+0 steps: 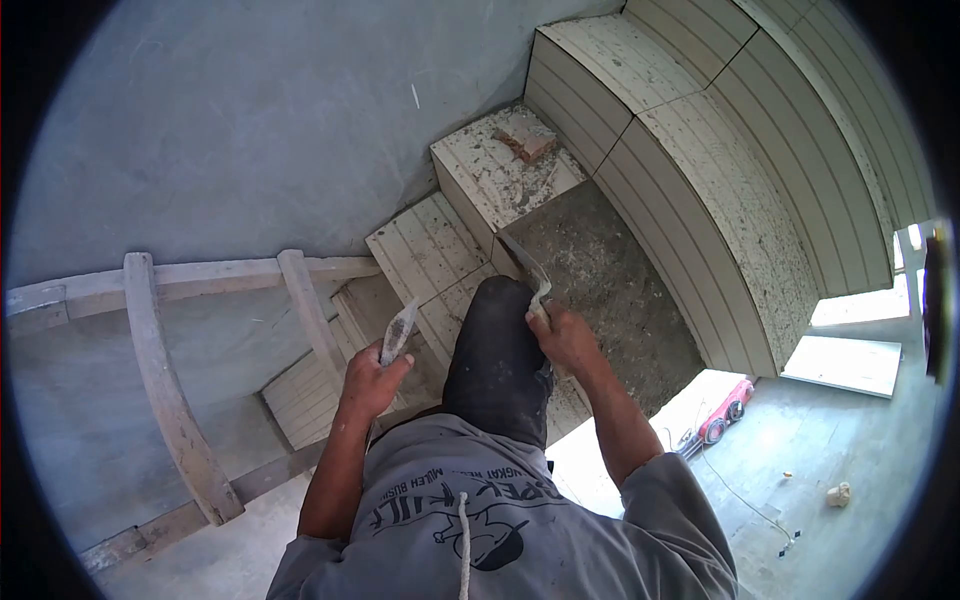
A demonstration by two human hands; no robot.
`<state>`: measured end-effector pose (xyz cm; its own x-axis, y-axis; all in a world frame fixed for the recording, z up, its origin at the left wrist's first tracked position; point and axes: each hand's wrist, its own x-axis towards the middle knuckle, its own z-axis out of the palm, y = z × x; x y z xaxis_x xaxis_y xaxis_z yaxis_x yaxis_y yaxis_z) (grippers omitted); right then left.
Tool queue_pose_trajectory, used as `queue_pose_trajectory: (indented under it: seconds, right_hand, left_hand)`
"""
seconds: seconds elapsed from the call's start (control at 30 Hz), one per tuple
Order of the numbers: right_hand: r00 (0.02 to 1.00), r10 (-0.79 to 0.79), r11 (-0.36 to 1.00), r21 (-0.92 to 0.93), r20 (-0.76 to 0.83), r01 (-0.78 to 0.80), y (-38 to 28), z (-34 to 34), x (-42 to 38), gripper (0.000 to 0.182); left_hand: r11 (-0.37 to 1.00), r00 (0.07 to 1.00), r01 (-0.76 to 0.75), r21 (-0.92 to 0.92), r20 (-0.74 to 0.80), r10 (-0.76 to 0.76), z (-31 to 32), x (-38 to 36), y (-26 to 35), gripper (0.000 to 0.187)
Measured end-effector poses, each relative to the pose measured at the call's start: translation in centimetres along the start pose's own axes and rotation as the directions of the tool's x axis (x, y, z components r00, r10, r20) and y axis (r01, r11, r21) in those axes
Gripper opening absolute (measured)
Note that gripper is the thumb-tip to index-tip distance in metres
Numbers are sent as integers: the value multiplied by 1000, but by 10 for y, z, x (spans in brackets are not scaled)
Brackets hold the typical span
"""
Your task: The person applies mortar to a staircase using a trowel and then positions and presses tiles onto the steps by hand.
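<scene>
My left hand (375, 383) is closed around a small pointed plastic bag (400, 335), whitish with darker matter inside, its tip pointing up. My right hand (565, 340) grips a crumpled whitish plastic strip (541, 285) that trails up from the fingers, beside a dark narrow edge near my knee. My dark-trousered leg (495, 360) is between the two hands. Beyond it lies a bare, rough concrete landing (630, 270), with cream ribbed stair tiles (430, 245) around it.
A broken brick (527, 138) sits on a dusty tiled step. Wooden framing (180, 380) runs along the left against the grey wall (280, 130). Curved tiled steps (720, 190) rise at right. Below are a loose tile (845, 362) and a red corded power tool (722, 412).
</scene>
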<state>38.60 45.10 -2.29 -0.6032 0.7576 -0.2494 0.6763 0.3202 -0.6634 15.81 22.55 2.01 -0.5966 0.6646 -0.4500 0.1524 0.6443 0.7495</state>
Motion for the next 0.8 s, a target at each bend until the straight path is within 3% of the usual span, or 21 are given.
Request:
queue_pose_trajectory:
  seconds: [0.27, 0.37, 0.5, 0.53, 0.57, 0.67, 0.8]
  right_hand:
    - [998, 54, 998, -38, -18, -55, -16, -6, -12, 45]
    - [998, 15, 991, -137, 55, -8, 0, 2, -1, 44]
    - [998, 42, 999, -12, -47, -43, -20, -6, -16, 43]
    - [996, 40, 999, 17, -74, -39, -22, -5, -23, 42]
    - [996, 43, 999, 17, -77, -42, -14, 0, -22, 42]
    - [1000, 17, 996, -82, -1, -17, 6, 9, -16, 42]
    - [996, 94, 994, 47, -1, -94, -20, -13, -27, 44]
  left_hand:
    - [996, 999, -30, -87, -18, 28, 1, 1, -3, 24]
    - [997, 998, -60, -39, -18, 59, 1, 3, -4, 23]
    - [993, 993, -110, -33, -40, 109, 2, 4, -2, 22]
    - [999, 999, -50, -12, -20, 50, 1, 1, -1, 28]
    - [1000, 1000, 5, 9, -5, -5, 0, 0, -1, 34]
    - [999, 999, -32, -41, -17, 31, 2, 0, -4, 35]
    - [1000, 1000, -16, -27, -22, 15, 2, 2, 4, 37]
